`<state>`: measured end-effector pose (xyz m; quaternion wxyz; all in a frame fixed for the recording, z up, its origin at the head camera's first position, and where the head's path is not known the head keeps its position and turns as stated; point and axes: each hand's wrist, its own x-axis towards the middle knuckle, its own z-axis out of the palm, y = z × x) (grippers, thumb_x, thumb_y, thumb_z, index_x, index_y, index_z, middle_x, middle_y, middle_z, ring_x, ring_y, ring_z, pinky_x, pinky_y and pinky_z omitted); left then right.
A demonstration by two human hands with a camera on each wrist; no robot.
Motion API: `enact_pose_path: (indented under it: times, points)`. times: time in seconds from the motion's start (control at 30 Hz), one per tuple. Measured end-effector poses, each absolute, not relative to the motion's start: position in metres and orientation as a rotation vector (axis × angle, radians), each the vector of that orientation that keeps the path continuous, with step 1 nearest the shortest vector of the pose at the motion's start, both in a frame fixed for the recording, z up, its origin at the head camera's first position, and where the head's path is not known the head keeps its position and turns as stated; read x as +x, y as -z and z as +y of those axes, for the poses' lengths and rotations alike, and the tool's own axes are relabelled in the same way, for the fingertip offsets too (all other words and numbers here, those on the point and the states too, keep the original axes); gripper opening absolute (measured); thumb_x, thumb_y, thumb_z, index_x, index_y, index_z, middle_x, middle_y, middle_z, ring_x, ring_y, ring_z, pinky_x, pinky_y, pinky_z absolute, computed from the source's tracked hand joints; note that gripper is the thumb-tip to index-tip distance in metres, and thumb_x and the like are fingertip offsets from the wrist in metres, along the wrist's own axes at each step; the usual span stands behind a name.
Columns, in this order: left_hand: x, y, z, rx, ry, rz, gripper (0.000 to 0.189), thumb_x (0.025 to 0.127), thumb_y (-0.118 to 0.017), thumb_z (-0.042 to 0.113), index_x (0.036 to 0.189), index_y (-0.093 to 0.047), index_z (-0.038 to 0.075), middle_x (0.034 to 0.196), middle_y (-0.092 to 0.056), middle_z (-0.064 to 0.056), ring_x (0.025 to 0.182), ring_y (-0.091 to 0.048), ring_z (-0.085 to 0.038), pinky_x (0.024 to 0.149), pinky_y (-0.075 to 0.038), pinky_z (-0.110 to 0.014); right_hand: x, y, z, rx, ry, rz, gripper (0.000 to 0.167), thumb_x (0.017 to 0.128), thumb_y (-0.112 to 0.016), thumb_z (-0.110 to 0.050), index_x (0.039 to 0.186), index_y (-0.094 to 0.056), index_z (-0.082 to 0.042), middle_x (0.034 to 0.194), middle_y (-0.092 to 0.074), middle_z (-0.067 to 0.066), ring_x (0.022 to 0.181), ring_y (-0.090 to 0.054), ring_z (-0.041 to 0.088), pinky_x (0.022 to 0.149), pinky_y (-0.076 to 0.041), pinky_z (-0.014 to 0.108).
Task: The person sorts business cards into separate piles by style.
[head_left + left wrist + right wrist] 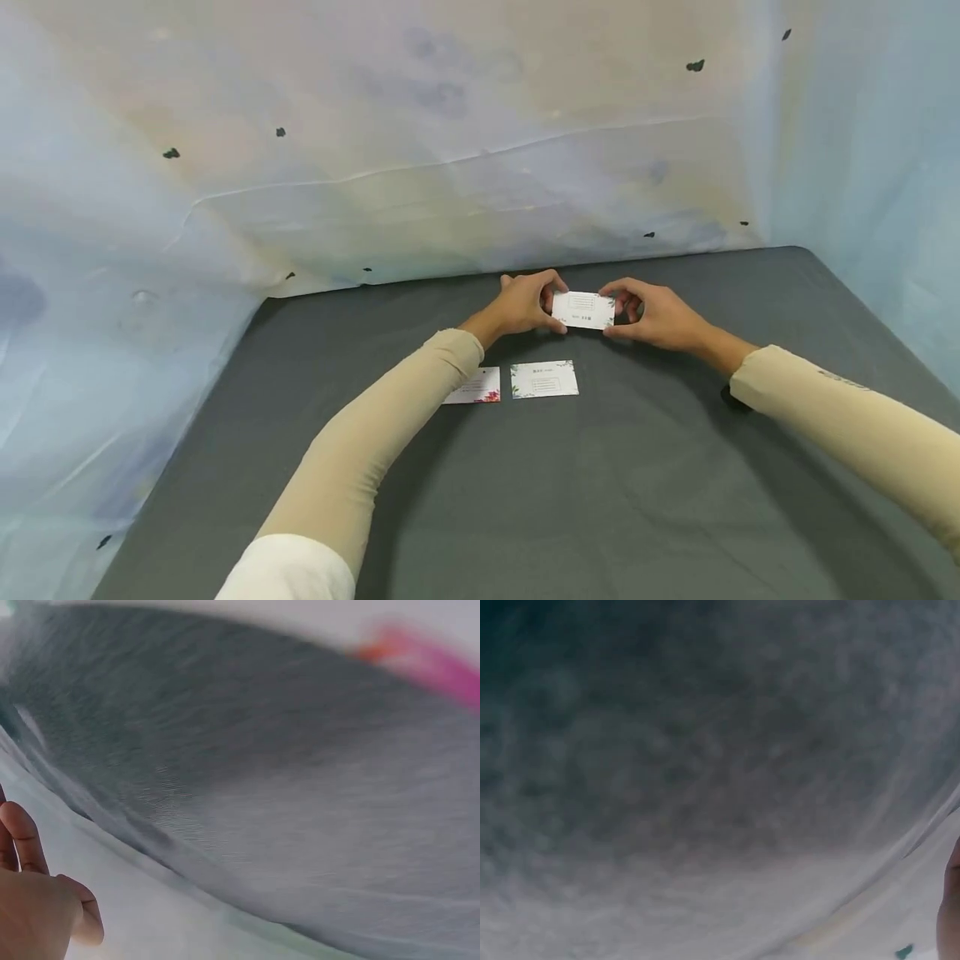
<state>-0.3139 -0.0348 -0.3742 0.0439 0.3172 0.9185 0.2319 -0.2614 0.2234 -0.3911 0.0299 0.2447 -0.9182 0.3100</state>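
Between both hands, near the table's far edge, is a white printed card (582,310) with small leaf designs at its corners. My left hand (522,303) pinches its left end between thumb and fingers. The right end is pinched by my right hand (654,317) in the same way. Nearer to me lie two more cards: a white card with leafy corners (544,379) and a card with red flowers (480,387), partly covered by the left sleeve. The left wrist view catches part of the left hand (37,900); only a sliver of the right hand (950,915) shows in the right wrist view.
A dark grey cloth (600,500) covers the table. Pale, blotchy sheeting (465,167) with black marks rises behind it and along both sides. In the left wrist view, a blurred pink and orange patch (427,664) appears at the upper right.
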Motion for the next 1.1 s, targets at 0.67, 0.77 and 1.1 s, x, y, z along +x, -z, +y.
enact_pose_path:
  times: [0.67, 0.77, 1.1]
  points:
    - [-0.291, 0.385, -0.084, 0.875, -0.85, 2.773, 0.06, 0.075, -0.088, 0.032, 0.126, -0.059, 0.019, 0.086, -0.06, 0.005, 0.075, -0.052, -0.013, 0.095, -0.022, -0.044, -0.26, 0.397, 0.186, 0.874, -1.063, -2.831, 0.058, 0.084, -0.081, -0.032, 0.135, -0.059, -0.016, 0.1, -0.062, 0.001, 0.074, -0.052, 0.014, 0.066, -0.043, 0.028]
    - [-0.286, 0.383, -0.088, 0.866, -0.865, 2.763, 0.059, 0.076, -0.088, 0.032, 0.126, -0.059, 0.019, 0.086, -0.06, 0.005, 0.075, -0.052, -0.013, 0.097, -0.022, -0.045, -0.258, 0.394, 0.183, 0.887, -1.075, -2.831, 0.057, 0.084, -0.081, -0.031, 0.135, -0.059, -0.016, 0.1, -0.062, 0.001, 0.074, -0.051, 0.015, 0.066, -0.043, 0.028]
    - [-0.269, 0.37, -0.078, 0.938, -0.845, 2.699, 0.057, 0.077, -0.086, 0.034, 0.125, -0.059, 0.018, 0.087, -0.061, 0.005, 0.074, -0.052, -0.012, 0.1, -0.026, -0.043, -0.234, 0.383, 0.197, 0.896, -1.053, -2.827, 0.055, 0.084, -0.081, -0.029, 0.134, -0.059, -0.017, 0.097, -0.061, -0.003, 0.072, -0.051, 0.012, 0.065, -0.043, 0.025]
